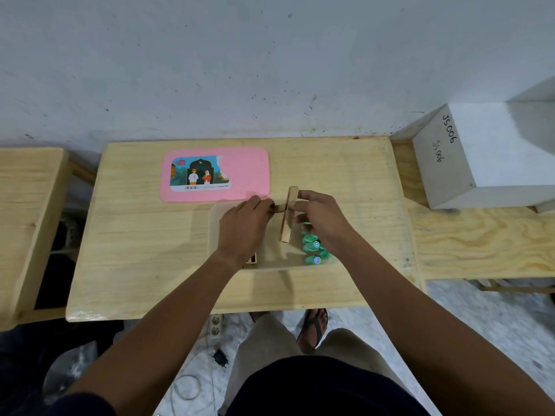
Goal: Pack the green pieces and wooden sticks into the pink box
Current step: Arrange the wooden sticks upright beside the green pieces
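Observation:
A translucent box tray (213, 235) lies on the wooden table (144, 259); its pink lid (249, 169) with a picture label lies flat behind it. Several green pieces (313, 249) sit in the tray's right side. My right hand (324, 219) grips a wooden stick (287, 219) by its upper part and holds it over the tray, pointing toward me. My left hand (243, 231) pinches the end of a second stick (277, 208) that crosses the first. A small brown piece (251, 260) shows under my left wrist.
A white box (480, 157) marked JS006 stands on a plywood bench (480, 244) at the right. Another wooden table (27, 211) is at the left. Below the table edge are my legs, a sandalled foot (313, 325), a power strip (215, 325) and cables.

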The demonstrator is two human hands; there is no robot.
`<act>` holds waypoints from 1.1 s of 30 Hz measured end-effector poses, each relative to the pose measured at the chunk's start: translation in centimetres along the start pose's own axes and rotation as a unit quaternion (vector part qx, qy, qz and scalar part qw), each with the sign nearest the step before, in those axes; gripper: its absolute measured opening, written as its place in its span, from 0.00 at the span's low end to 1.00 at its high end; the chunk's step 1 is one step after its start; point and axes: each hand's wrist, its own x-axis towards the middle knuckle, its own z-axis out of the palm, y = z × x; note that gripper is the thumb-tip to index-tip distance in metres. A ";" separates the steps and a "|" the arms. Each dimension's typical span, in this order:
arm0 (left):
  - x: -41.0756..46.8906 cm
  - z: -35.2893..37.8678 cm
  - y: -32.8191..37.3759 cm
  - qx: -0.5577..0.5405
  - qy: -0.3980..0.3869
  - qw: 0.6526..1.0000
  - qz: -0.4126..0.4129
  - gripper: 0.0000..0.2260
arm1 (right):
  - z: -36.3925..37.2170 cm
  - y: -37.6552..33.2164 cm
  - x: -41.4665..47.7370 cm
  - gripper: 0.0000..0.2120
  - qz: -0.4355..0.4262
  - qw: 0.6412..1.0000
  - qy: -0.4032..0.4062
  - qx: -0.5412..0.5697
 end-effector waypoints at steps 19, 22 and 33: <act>-2.2 -4.9 -2.0 -0.659 -0.121 0.658 -0.344 0.13 | 2.8 -0.4 -0.4 0.15 0.092 0.975 -0.134 0.149; -2.3 -5.1 -2.2 -0.613 -0.115 0.696 -0.356 0.13 | 3.3 0.0 -0.1 0.14 0.092 0.979 -0.139 0.117; -1.7 -6.9 -4.1 -0.488 -0.084 0.775 -0.394 0.12 | 4.1 1.9 0.9 0.09 0.056 0.992 -0.060 -0.099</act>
